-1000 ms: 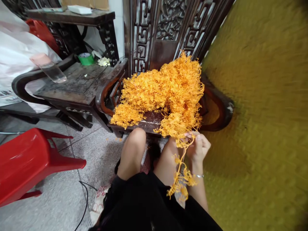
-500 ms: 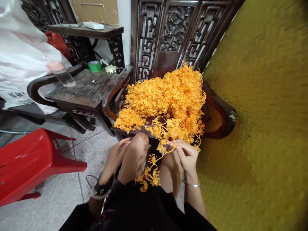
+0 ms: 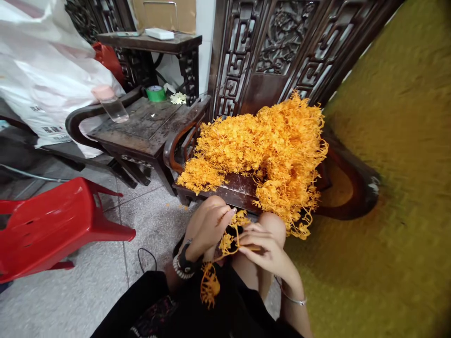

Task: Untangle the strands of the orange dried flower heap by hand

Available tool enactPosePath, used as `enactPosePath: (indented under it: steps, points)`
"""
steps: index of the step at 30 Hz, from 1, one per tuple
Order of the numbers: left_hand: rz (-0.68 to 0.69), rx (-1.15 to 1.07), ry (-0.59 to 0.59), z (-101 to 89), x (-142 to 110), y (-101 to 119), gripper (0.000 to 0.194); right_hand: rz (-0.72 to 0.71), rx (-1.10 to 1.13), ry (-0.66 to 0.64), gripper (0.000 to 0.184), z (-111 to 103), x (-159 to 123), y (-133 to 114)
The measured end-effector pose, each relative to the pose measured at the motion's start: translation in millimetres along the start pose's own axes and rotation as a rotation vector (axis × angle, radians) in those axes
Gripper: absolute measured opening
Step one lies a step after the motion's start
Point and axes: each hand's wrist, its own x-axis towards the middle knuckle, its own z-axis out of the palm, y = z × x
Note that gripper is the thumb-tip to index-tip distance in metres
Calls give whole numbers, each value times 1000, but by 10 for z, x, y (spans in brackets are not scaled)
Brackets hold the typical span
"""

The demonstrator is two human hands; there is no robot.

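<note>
An orange plastic flower sprig (image 3: 226,244) with thin branching stems lies across my lap, one flower cluster hanging low over the black clothing. My right hand (image 3: 264,246) pinches its stem between thumb and fingers. Just left of it, my left hand (image 3: 213,225) is closed at the sprig's upper branches, fingertips by a small cluster; the exact grip is partly hidden. In front of my knees, a large heap of similar orange sprigs (image 3: 260,145) covers much of the dark wooden chair seat (image 3: 239,185).
Left of the chair stands a dark side table (image 3: 137,126) with a pink-capped bottle (image 3: 112,104) and green tape roll (image 3: 155,93). A red plastic stool (image 3: 63,225) is at lower left, beneath a large white sack (image 3: 52,84). A yellow-green surface (image 3: 387,188) fills the right side.
My left hand has come from beside the left knee to the sprig. My right hand has drawn the sprig away from the heap, down toward my lap. The view has shifted left.
</note>
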Motion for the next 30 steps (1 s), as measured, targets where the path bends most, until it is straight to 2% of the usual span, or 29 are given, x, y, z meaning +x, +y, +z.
enactPosePath:
  steps: [1,3,5,6,10,14,17,20,23,26,30]
  points:
    - [18,-28,-30,22,-14,6,39,25,22,9,13,-13,-11,23]
    - [40,-78,-89,71,-65,41,40,72,97,167,33,-43,-27,51]
    - [39,-131,-121,113,-139,82,40,134,147,287,42,-68,-20,48]
    - [39,-148,-132,126,-181,100,39,167,148,257,41,-74,-4,37]
    - [65,-122,-190,114,-349,131,32,214,125,-73,27,-26,113,-19]
    - [38,-6,-232,31,-444,112,28,227,113,-127,24,58,218,-33]
    - [23,-40,-251,-43,-441,94,26,233,83,-110,26,70,255,-38]
    - [-90,-332,-329,-96,-432,95,35,267,271,-58,36,103,252,-83]
    - [-181,-726,-382,-88,-466,110,47,363,706,30,43,254,266,-187]
    - [-260,-1021,-289,-34,-516,105,53,461,1029,196,45,484,353,-296]
    - [-353,-1260,-220,-30,-535,64,52,476,1213,297,42,659,504,-305]
